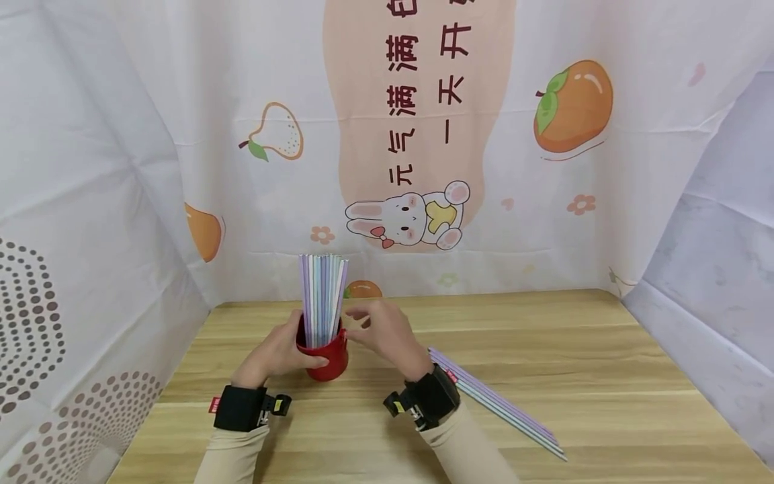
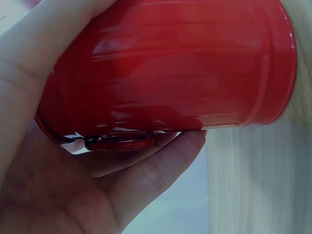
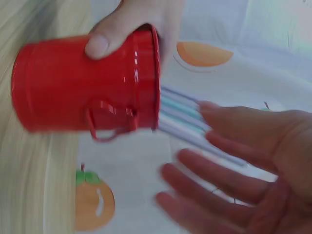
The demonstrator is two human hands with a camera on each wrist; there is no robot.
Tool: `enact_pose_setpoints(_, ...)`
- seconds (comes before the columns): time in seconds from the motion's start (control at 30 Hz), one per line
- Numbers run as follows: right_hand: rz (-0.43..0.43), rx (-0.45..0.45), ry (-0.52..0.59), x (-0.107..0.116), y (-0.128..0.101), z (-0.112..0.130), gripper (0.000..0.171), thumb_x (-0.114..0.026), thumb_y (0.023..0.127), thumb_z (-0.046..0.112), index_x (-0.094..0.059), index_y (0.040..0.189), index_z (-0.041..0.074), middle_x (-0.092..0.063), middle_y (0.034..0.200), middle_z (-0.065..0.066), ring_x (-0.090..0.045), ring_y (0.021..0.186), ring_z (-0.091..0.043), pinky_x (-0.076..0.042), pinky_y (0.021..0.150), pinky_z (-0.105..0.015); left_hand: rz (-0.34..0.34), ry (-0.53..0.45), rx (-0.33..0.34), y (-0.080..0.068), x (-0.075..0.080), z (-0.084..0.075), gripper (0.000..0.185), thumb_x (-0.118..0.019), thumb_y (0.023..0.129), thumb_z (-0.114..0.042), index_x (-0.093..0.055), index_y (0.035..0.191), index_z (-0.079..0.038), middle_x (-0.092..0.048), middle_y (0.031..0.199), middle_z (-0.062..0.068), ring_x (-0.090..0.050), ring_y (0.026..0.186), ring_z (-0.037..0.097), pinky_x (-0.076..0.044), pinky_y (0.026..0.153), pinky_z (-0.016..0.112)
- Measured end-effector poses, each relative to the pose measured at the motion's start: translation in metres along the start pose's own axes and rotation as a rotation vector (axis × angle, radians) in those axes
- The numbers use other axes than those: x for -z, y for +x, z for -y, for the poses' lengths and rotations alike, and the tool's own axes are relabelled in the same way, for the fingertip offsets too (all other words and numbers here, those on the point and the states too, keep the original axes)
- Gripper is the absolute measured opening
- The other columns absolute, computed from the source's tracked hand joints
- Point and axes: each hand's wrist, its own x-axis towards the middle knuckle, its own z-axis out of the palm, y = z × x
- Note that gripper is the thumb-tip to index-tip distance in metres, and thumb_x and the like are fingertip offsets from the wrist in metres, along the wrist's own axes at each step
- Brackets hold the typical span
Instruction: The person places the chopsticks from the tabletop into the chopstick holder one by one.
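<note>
A red metal pail (image 1: 332, 363) stands on the wooden table, left of centre, with a tight bundle of pastel straws (image 1: 323, 296) upright in it. My left hand (image 1: 278, 351) grips the pail from the left, thumb across its front near the rim. In the left wrist view, the fingers wrap behind the pail wall (image 2: 185, 63), beside a small side handle (image 2: 122, 144). My right hand (image 1: 387, 335) is at the pail's right side, empty, fingers loosely bent. The right wrist view shows its fingers spread apart, close to the straws (image 3: 185, 114) that stick out past the rim.
Several loose purple and pale green straws (image 1: 502, 407) lie slanting on the table (image 1: 605, 349), right of my right forearm. A printed white cloth (image 1: 266, 202) hangs behind the table's back edge, and more cloth hangs at both sides.
</note>
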Motion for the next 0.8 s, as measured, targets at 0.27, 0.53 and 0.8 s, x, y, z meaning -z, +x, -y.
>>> enact_pose_setpoints(0.27, 0.092, -0.139, -0.204, 0.031, -0.032, -0.031, 0.027, -0.085, 0.084, 0.014, -0.078, 0.110, 0.011, -0.078, 0.103, -0.007, -0.072, 0.093, -0.023, -0.058, 0.077, -0.037, -0.004, -0.012, -0.001, -0.001, 0.002, 0.001, 0.105, -0.089, 0.080, -0.026, -0.020, 0.157, -0.011, -0.049, 0.153, 0.020, -0.055, 0.132, 0.042, -0.055, 0.103, 0.058)
enact_pose_setpoints(0.53, 0.059, -0.200, -0.267, 0.056, -0.059, -0.073, 0.021, -0.081, 0.083, 0.004, -0.075, 0.103, 0.002, -0.072, 0.088, -0.010, -0.065, 0.081, -0.021, -0.054, 0.073, -0.037, -0.012, -0.004, 0.006, -0.001, 0.004, -0.001, 0.102, -0.089, 0.081, -0.025, -0.022, 0.156, -0.008, -0.050, 0.152, 0.022, -0.055, 0.132, 0.044, -0.054, 0.104, 0.061)
enact_pose_setpoints(0.8, 0.107, -0.257, -0.360, 0.068, -0.077, -0.102, 0.016, -0.072, 0.086, -0.001, -0.075, 0.102, -0.002, -0.075, 0.097, -0.017, -0.070, 0.087, -0.030, -0.059, 0.077, -0.044, -0.006, 0.004, -0.003, 0.001, 0.003, 0.000, 0.102, -0.089, 0.081, -0.026, -0.022, 0.156, -0.008, -0.050, 0.152, 0.023, -0.055, 0.132, 0.044, -0.053, 0.104, 0.061)
